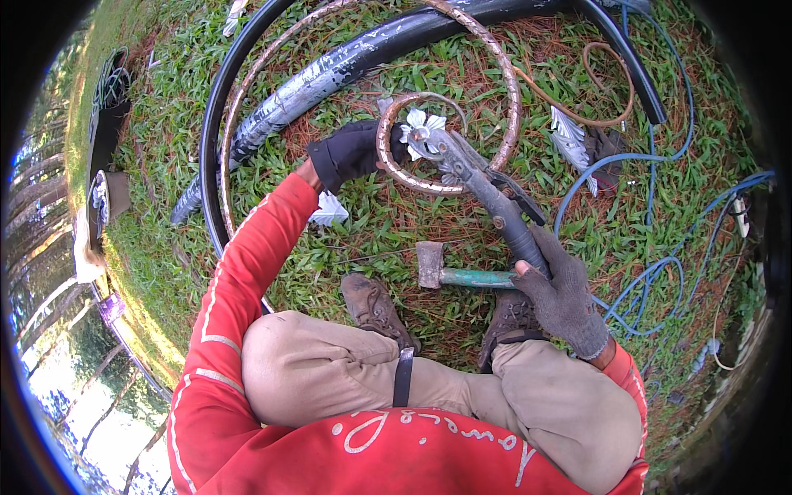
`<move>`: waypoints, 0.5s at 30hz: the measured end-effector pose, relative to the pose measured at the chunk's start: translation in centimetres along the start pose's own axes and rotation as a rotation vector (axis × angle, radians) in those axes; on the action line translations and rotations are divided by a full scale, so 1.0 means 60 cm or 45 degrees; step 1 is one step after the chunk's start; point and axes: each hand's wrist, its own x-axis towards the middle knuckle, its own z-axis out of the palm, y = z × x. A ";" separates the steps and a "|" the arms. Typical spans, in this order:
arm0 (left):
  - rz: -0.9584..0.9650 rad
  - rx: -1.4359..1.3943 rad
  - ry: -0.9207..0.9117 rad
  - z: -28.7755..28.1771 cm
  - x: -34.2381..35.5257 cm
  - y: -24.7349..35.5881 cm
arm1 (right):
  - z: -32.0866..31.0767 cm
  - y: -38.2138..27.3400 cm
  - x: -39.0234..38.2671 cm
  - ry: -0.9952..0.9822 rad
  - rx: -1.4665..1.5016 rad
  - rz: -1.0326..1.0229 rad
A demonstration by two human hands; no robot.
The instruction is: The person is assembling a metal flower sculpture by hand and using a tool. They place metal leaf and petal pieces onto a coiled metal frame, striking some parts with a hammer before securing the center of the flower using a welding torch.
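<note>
My left hand [353,154], in a black glove, is closed at the curled end of a brown, hammered-looking metal scroll [384,144]; its fingers are partly hidden. A silver flower ornament [423,128] lies inside the curl, close to these fingers. My right hand [561,289], in a grey knitted glove with a bare thumb tip, grips grey locking pliers [499,206]. Their jaws reach over the curl to the flower; their exact bite cannot be made out. Just left of my right hand, a hammer [430,264] with a green handle lies on the grass.
Behind the scroll curve a thick black-and-grey pipe [330,91] and a black tube [216,124]. Silver leaf ornaments [329,209] lie on the grass. Blue cable [676,157] loops at right. My boots [375,305] stand near the hammer. A bucket [115,194] is at far left.
</note>
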 end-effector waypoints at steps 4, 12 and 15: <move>0.633 0.774 -0.167 -0.003 -0.006 -0.007 | 0.001 -0.010 0.003 -0.016 0.055 0.034; 0.770 1.018 -0.156 -0.012 -0.006 -0.018 | 0.001 -0.014 0.004 -0.004 0.042 -0.004; 0.936 1.607 0.003 -0.026 -0.005 -0.019 | 0.003 -0.010 0.005 -0.006 0.035 -0.006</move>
